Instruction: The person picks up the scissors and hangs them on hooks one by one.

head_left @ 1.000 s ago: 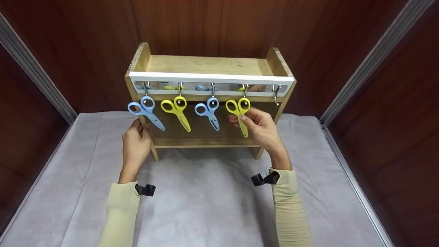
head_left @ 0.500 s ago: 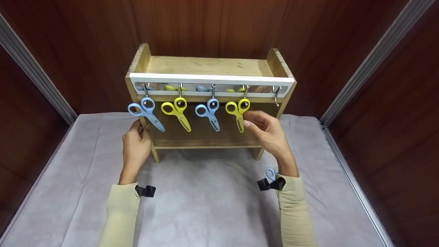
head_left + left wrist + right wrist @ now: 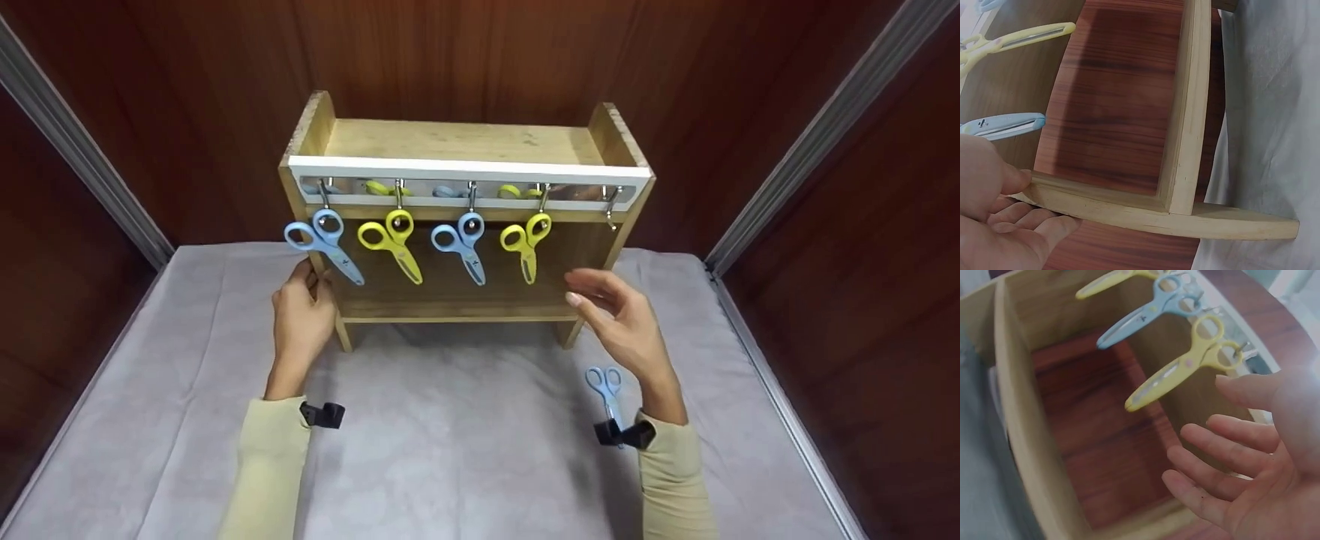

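My left hand (image 3: pixel 301 315) grips the left side board (image 3: pixel 1129 214) of a small wooden shelf (image 3: pixel 465 139), thumb on one face and fingers on the other. My right hand (image 3: pixel 626 322) is in the air before the shelf's right side, fingers loosely bent and holding nothing. Nearest to it hangs a yellow pair of scissors (image 3: pixel 528 244), by one finger loop on a hook. To the left hang blue scissors (image 3: pixel 466 247), yellow scissors (image 3: pixel 396 245) and more blue scissors (image 3: pixel 334 251). Another blue pair (image 3: pixel 604 384) lies on the cloth, partly hidden by the right wrist's camera mount.
A white hook rail (image 3: pixel 450 166) runs along the shelf's front. Its rightmost hook (image 3: pixel 612 214) bears nothing. Grey cloth (image 3: pixel 450 435) covers the surface below, and dark wood panels (image 3: pixel 465 52) enclose the back and sides.
My right hand has let go of the rightmost yellow scissors, which now hang on the hook, and moved right and down. The blue scissors on the cloth have come into view. The left hand keeps its place.
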The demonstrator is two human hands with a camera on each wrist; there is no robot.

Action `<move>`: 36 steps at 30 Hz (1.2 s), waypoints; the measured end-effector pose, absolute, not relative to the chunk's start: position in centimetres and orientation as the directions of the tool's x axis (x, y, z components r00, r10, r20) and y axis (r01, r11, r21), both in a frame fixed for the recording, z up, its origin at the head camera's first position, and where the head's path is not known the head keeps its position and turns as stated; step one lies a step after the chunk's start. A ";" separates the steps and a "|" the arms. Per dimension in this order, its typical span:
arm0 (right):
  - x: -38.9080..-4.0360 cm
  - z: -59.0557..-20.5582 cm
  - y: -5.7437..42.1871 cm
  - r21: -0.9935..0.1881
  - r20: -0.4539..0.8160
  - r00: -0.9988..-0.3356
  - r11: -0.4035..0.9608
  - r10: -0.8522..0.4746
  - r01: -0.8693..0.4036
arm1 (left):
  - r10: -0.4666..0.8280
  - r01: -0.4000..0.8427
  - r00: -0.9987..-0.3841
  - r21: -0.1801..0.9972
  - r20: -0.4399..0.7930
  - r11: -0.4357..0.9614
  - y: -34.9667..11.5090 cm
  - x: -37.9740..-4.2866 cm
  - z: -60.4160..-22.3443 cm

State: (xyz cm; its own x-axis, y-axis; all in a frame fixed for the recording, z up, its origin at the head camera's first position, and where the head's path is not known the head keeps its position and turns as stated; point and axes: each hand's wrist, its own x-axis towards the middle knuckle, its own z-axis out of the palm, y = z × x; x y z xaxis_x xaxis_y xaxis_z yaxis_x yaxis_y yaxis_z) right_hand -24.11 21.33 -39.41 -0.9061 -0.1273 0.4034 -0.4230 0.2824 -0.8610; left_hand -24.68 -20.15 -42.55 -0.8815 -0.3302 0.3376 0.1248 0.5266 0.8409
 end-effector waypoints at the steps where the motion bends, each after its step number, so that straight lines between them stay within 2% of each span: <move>1: -24.0 -39.6 21.6 -0.857 0.404 -0.907 0.299 -0.117 -0.420 | -0.330 0.125 -0.881 0.841 0.338 0.526 -20.1 -24.7 -42.5; 13: -22.2 -42.4 25.0 -0.816 0.312 -0.946 0.486 -0.087 -0.313 | -0.335 0.131 -0.875 0.837 0.350 0.532 -20.1 -24.8 -42.3; 20: -21.3 -45.5 26.8 -0.762 0.278 -0.956 0.584 -0.096 -0.280 | -0.322 0.139 -0.879 0.835 0.352 0.533 -20.0 -24.6 -42.3; 28: -20.3 -48.7 28.0 -0.571 0.182 -0.972 0.788 -0.152 -0.230 | -0.325 0.136 -0.879 0.838 0.348 0.529 -20.0 -24.5 -42.4; 36: -20.4 -51.3 28.2 -0.444 0.108 -0.979 0.872 -0.175 -0.205 | -0.330 0.133 -0.880 0.843 0.343 0.521 -19.9 -24.6 -42.3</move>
